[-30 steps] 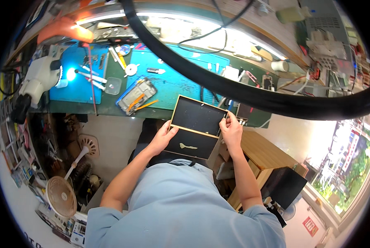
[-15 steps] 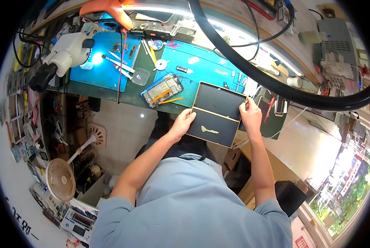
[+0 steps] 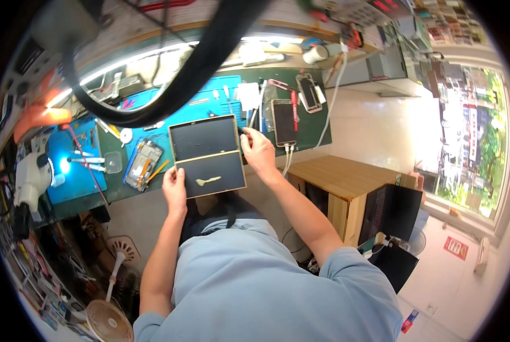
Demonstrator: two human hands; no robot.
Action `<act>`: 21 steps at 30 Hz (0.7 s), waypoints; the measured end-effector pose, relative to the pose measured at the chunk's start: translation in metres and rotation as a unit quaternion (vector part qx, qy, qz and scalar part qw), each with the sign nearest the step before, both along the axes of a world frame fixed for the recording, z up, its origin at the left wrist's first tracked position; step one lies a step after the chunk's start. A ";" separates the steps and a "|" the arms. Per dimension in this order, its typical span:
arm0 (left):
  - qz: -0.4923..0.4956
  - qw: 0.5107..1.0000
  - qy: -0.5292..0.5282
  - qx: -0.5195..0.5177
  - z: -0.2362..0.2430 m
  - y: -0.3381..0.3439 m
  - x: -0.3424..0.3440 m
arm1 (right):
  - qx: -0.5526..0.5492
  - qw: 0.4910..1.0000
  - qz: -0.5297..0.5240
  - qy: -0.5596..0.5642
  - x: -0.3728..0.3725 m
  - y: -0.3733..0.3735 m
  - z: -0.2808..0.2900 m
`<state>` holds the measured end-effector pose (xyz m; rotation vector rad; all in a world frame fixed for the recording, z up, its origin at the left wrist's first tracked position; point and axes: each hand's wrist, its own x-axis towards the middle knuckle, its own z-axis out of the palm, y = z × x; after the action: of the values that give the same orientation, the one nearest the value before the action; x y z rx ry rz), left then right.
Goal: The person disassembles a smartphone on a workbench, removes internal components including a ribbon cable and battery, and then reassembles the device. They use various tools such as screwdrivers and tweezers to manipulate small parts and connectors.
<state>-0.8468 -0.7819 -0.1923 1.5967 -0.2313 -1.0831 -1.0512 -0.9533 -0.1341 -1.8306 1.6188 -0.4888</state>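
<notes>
Our right hand (image 3: 258, 153) has apparently come off the open black-lined box (image 3: 209, 164), just left of those fingers; whether they're together, we cannot tell. Our left hand (image 3: 175, 191) clamps it. Probably we're inspecting; next calls for steady support.

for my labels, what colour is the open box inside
The open box is dark, near-black inside; best seen in the head view.

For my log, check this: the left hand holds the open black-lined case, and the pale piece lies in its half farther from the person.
Wrong half: the head view shows the pale piece in the half nearer the person. The rest stands: the left hand holds the open black-lined case.
</notes>
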 end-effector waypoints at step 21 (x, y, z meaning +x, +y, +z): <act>-0.137 0.975 -0.168 0.050 0.009 0.011 -0.003 | -0.141 0.974 -0.093 0.152 -0.124 -0.035 -0.018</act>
<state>-0.8495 -0.7705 -0.1828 1.8756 -0.6483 -1.0370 -1.1755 -0.9883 -0.1525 -2.0494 2.0288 -0.5656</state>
